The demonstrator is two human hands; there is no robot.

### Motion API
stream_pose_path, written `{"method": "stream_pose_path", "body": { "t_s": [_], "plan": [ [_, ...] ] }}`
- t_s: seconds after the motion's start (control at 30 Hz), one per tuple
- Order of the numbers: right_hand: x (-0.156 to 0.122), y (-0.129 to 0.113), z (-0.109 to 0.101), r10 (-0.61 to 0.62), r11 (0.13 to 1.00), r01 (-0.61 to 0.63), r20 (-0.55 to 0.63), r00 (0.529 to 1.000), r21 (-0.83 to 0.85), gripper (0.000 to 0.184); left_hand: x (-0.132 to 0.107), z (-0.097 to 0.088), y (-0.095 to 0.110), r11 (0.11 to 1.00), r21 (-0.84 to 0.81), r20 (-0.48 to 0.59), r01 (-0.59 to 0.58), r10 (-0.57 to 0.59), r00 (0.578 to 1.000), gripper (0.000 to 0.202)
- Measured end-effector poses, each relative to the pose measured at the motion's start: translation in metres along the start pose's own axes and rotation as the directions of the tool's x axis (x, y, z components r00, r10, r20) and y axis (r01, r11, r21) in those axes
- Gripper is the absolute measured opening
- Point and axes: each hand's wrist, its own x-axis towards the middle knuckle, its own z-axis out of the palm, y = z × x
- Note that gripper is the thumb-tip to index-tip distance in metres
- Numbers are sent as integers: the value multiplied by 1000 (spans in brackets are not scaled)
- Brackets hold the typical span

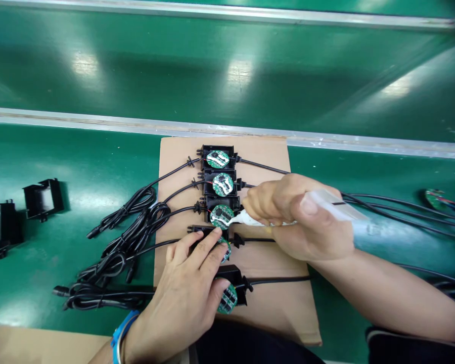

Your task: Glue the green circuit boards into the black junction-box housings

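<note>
right hand (307, 220) clenched round half-hidden tube (335, 205); left hand (187, 283), outspread, over part-covered board (225, 249)

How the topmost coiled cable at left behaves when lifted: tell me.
The topmost coiled cable would probably bend easily, judging by its tight loops. Lifting it could tug the top black box, where its other end appears to run.
</note>
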Motion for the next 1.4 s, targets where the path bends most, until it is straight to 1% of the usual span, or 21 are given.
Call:
{"method": "stream_pose_path", "body": {
  "t_s": [0.13, 0.3, 0.4, 0.47, 0.53, 0.63, 0.7, 0.8, 0.9, 1.0, 1.23, 1.4],
  "plan": [
    [6, 3, 2, -6, 1000, 6, -6, 1000, 12, 37, 1, 0, 0, 1000, 3, 3, 2, -2, 1000, 48],
    [15, 11, 7, -58, 998, 58, -6, 998, 15, 36, 2, -1, 0, 1000, 7, -1, 0, 0, 1000, 48],
    [16, 11, 4, -89, 996, 89, -18, 996, -1, 36, -1, -3, 3, 1000, 11, -52, -19, 19, 998, 45],
    [11, 4, 3, -94, 995, 93, -36, 995, -17, 37, -5, -3, 6, 998, -17, -110, -57, 55, 992, 38],
    [2, -6, 5, -49, 999, 49, -41, 998, -12, 39, -11, 1, 7, 989, -73, -163, -128, 115, 980, 29],
    [-12, -15, 16, 70, 996, -71, 12, 997, 61, 41, -21, 10, 5, 976, -96, -214, -197, 173, 961, 26],
    [-18, -10, 25, 98, 987, -105, 58, 993, 124, 40, -25, 16, 2, 978, -61, -237, -199, 180, 955, 28],
    [-20, 8, 39, 44, 980, -55, 65, 997, 193, 38, -28, 21, -1, 979, -26, -264, -203, 189, 946, 29],
    [-17, 23, 46, 11, 978, -20, 46, 999, 208, 38, -28, 22, -2, 981, -5, -281, -193, 184, 942, 29],
    [-16, 28, 48, 24, 983, -30, 37, 999, 183, 38, -27, 23, -3, 982, -2, -276, -189, 182, 944, 29],
    [-23, 11, 43, 69, 989, -76, 59, 996, 128, 36, -28, 25, -5, 978, -31, -284, -205, 188, 940, 29],
    [-32, 1, 41, 64, 995, -67, 38, 997, 78, 35, -28, 26, -5, 980, -28, -283, -197, 181, 942, 28]
  ]
}}
